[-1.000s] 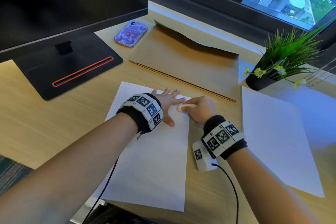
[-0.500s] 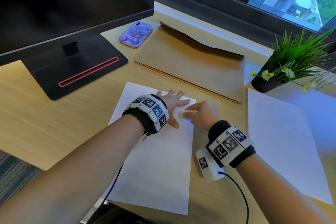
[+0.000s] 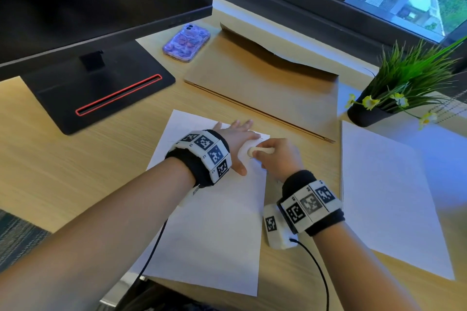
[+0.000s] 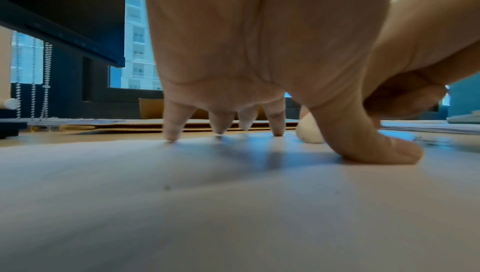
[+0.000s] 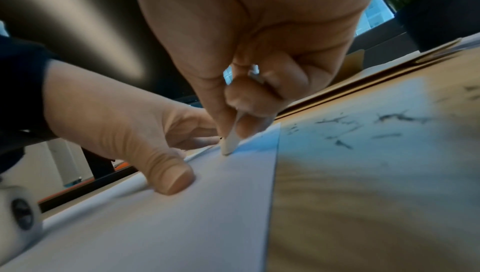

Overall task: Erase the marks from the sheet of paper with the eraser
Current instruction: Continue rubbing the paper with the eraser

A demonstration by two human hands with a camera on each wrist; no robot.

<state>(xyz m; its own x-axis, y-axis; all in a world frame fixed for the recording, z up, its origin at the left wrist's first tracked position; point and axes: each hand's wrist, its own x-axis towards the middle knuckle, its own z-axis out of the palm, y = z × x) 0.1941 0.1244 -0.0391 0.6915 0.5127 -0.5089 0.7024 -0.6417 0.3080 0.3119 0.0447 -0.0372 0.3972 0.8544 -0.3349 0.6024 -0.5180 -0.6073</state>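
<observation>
We are pinching the white eraser (image 3: 261, 151) in our right hand (image 3: 280, 159), thumb and curled fingers closed tightly round it, and its lower tip (image 5: 230, 144) is touching the sheet of paper (image 3: 214, 222) near that sheet's far right corner. Our left hand (image 3: 236, 140) is lying spread on the same sheet just left of the eraser, fingers straight; in the left wrist view the fingertips (image 4: 171, 135) and the thumb (image 4: 384, 151) are pressing the paper down. The two hands are sitting close together, nearly touching. Dark eraser crumbs (image 5: 389, 120) are lying on the wooden desk (image 3: 63, 159) just beyond the sheet's right edge. Further right of the sheet a second white sheet (image 3: 386, 197) is lying flat, apart from it. Behind the sheet a brown envelope (image 3: 265, 88) is resting, with a phone in a purple case (image 3: 186, 42) at its left corner and a potted plant (image 3: 404, 83) to its right. Left of the sheet a monitor stand (image 3: 101, 93) is standing.
</observation>
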